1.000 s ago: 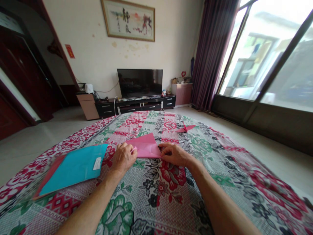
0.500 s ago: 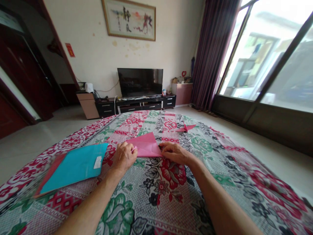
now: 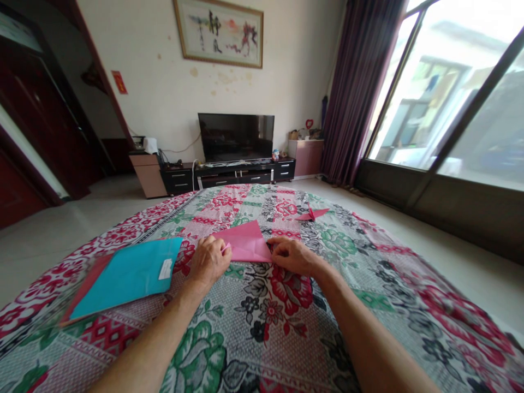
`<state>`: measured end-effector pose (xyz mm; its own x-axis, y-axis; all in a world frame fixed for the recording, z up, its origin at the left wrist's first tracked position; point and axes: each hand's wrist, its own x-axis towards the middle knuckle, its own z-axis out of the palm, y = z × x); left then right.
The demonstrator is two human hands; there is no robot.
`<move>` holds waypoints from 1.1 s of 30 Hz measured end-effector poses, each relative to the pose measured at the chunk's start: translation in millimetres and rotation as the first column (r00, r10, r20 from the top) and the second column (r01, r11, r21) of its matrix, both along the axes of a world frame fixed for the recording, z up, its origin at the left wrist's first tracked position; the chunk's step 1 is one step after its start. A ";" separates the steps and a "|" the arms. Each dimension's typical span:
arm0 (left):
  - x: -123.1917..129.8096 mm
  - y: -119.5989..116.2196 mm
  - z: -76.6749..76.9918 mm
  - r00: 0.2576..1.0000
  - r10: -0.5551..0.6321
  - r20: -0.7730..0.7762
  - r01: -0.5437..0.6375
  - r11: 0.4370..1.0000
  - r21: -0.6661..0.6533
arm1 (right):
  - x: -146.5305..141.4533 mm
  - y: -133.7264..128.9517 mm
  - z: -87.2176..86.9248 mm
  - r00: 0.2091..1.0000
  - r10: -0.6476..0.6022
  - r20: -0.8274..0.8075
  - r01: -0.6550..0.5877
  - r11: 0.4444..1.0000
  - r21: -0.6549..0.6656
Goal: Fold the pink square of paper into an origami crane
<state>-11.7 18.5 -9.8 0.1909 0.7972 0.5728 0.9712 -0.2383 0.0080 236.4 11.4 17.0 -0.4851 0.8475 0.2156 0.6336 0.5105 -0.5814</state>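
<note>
A folded sheet of pink paper (image 3: pixel 245 240) lies on the patterned tablecloth, its near edge straight and its far side rising to a point. At its left end my left hand (image 3: pixel 210 258) is closed, pinching a small turned-up bit of the paper. My right hand (image 3: pixel 293 255) has its fingers bent together on the right corner of the same sheet; the fingertips are partly hidden. Beyond the right hand rests a folded red paper crane (image 3: pixel 313 214), touched by neither hand.
Left of my left hand lies a pack of coloured paper (image 3: pixel 126 275), blue on top with a white label. The round table's floral cloth (image 3: pixel 229 338) spreads under everything. Farther off stand a television (image 3: pixel 236 137) on a low black cabinet (image 3: pixel 223 179) and a large window (image 3: pixel 446 98).
Both hands keep their hold on the pink paper with hardly any movement. The whole view has shifted very slightly.
</note>
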 end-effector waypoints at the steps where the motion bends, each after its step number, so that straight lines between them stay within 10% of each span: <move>1: -0.1 0.0 0.0 1.000 -0.001 0.003 0.001 1.000 -0.001 | 0.0 0.2 -0.4 1.000 -0.001 -0.005 0.001 1.000 0.003; 33: -0.5 1.0 0.2 1.000 0.003 0.015 -0.003 1.000 -0.009 | 1.2 3.9 -8.4 0.994 0.087 0.072 -0.093 0.992 0.089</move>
<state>-12.2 19.6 -9.6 0.1800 0.8029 0.5684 0.9717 -0.2350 0.0242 237.6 15.3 8.6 -0.5746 0.7777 0.2549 0.6190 0.6167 -0.4863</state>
